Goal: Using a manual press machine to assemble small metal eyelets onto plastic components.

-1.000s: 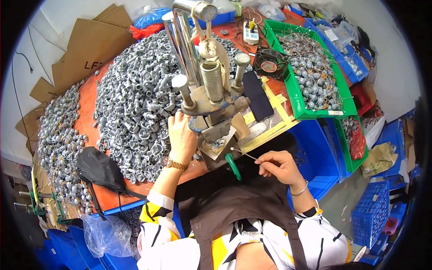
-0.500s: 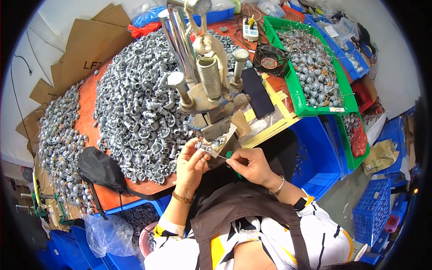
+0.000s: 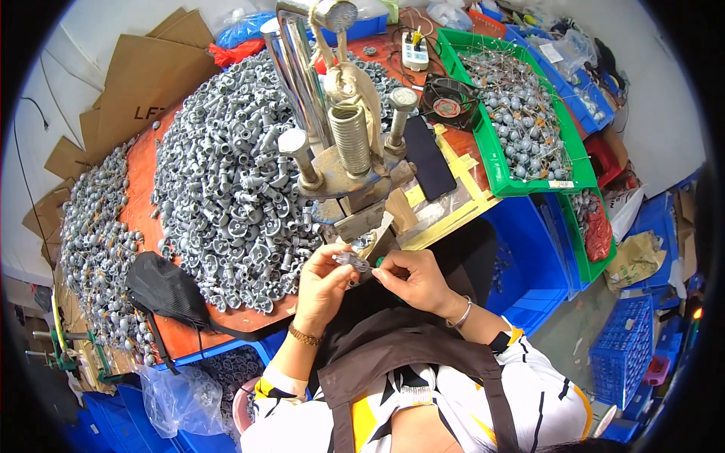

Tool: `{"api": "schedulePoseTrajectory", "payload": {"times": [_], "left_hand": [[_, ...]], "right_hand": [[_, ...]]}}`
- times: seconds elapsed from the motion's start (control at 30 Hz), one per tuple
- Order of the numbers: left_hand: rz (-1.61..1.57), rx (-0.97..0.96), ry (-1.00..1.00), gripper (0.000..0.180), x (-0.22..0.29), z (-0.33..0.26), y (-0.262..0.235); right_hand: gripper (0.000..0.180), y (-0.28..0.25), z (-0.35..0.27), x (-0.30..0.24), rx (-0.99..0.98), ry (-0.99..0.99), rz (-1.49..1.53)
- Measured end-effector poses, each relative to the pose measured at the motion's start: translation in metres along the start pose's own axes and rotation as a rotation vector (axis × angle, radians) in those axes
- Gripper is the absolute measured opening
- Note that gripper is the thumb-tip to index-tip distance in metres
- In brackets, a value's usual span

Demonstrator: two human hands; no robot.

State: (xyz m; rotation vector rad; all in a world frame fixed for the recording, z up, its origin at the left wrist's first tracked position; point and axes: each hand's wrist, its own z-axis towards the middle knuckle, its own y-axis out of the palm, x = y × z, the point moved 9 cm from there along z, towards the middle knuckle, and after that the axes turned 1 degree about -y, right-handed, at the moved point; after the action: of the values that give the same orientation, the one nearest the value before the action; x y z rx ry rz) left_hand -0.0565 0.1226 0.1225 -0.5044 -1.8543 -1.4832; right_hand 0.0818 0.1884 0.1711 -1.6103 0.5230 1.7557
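Note:
My left hand (image 3: 323, 285) pinches a small grey metal fitting (image 3: 352, 262) between thumb and fingers, just in front of the press. Beside it, my right hand (image 3: 415, 282) is closed in a pinch at the fitting's right end. The thin rod seen there a moment ago is now mostly hidden by the fitting and my fingertips. Both hands are above the dark apron (image 3: 400, 332). A hand press (image 3: 351, 147) with a thick threaded screw and two upright bolts stands directly beyond them. Something green shows partly behind my right fingertips; its kind is hidden.
A large heap of grey fittings (image 3: 234, 174) covers the orange table left of the press. Ball-ended wired parts (image 3: 102, 241) lie further left, near a black pouch (image 3: 166, 287). To the right are a phone (image 3: 427, 158), a fan (image 3: 449, 102), a green tray (image 3: 495, 177) and blue crates (image 3: 623, 351).
My right hand has moved left, closer to the fitting, and the thin rod between them no longer shows at length. The fitting has turned slightly in my left fingers.

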Motion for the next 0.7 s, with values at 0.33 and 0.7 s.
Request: {"api": "schedulePoseTrajectory", "payload": {"times": [0.33, 0.7], "left_hand": [[1.196, -0.251, 0.688, 0.032, 0.041, -0.028, 0.067], [1.155, -0.182, 0.835, 0.026, 0.059, -0.038, 0.072]], "right_hand": [[0.017, 0.016, -0.003, 0.039, -0.139, 0.503, 0.465], [0.027, 0.024, 0.004, 0.027, -0.264, 0.428, 0.502]]}}
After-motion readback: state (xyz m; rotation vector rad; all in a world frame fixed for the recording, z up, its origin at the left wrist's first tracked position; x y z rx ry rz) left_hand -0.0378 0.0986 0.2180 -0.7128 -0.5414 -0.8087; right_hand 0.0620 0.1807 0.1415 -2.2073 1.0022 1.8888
